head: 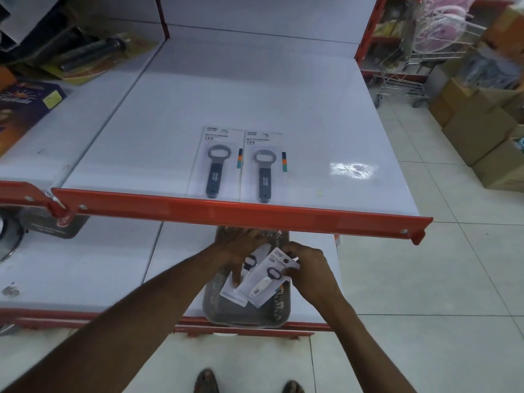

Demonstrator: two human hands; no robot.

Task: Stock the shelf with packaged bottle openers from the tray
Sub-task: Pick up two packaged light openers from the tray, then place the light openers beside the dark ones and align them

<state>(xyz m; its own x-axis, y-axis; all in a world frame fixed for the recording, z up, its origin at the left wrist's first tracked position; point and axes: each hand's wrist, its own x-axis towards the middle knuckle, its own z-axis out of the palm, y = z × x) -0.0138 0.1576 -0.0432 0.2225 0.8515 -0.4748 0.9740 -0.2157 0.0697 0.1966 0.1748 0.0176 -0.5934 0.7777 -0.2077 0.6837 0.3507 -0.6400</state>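
Note:
Two packaged bottle openers with dark handles, one [214, 163] beside the other [265, 165], lie side by side near the front of the white upper shelf [326, 131]. Below, on the lower shelf, stands a grey tray [215, 310]. Both hands are over it. My right hand [310, 272] grips the top edge of a white-handled packaged opener [266, 285], tilted above the tray. My left hand [239, 251] presses its fingers on a second white pack [232, 292] underneath; I cannot tell whether it grips that pack.
A red rail [241, 214] edges the upper shelf's front and hides the tray's far end. Dark packaged goods [85, 52] sit on the shelf to the left. Cardboard boxes [482, 131] and a wire cart [408, 66] stand on the tiled floor at right.

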